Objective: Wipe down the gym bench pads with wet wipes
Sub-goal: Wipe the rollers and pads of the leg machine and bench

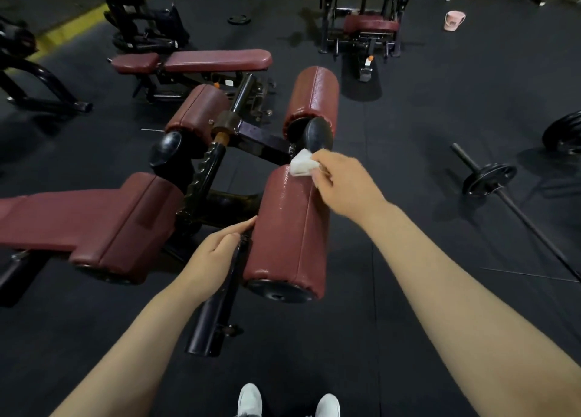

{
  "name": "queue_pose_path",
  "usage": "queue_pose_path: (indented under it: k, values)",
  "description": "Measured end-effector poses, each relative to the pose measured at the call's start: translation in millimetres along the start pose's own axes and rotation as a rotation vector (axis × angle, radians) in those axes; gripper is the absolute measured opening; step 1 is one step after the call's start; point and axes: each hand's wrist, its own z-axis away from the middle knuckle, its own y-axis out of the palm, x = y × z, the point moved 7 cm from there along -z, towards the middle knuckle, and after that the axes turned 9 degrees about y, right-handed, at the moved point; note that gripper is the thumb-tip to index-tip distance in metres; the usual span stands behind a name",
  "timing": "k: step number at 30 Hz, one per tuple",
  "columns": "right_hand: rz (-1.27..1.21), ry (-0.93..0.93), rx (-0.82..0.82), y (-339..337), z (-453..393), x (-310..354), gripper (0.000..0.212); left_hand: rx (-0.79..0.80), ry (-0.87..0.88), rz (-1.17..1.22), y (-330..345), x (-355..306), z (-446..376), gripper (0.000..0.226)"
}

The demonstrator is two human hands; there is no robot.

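Note:
A maroon roller pad of the decline bench lies lengthwise in front of me, its surface glistening wet. My right hand pinches a crumpled white wet wipe against the pad's far end. My left hand grips the black metal bar beside the pad's left side, fingertips touching the pad. The bench's maroon seat pad stretches to the left. Two more roller pads sit farther on, one at the right and one at the left.
A flat maroon bench stands behind. A barbell with plates lies on the black rubber floor at the right. A pink bucket sits far right. Machines with black frames fill the back. My white shoes show at the bottom.

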Motion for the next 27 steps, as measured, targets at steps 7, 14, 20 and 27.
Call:
queue_pose_path:
  k: [7,14,20,27]
  values:
    - [-0.05,-0.471,0.489,7.8,115.2,75.4,0.023,-0.024,-0.03,-0.042,-5.2,4.8,-1.6,0.041]
    - [0.146,-0.054,0.137,1.8,-20.5,25.6,0.009,0.0,-0.007,-0.034,-0.2,-4.6,-1.5,0.046]
    - [0.046,-0.239,0.255,9.2,60.6,81.7,0.013,-0.018,-0.04,0.01,-3.0,-2.1,-4.9,0.042]
    - [0.008,-0.308,0.469,13.5,124.1,95.6,0.009,-0.036,0.069,-0.173,-5.7,-29.3,-11.5,0.04]
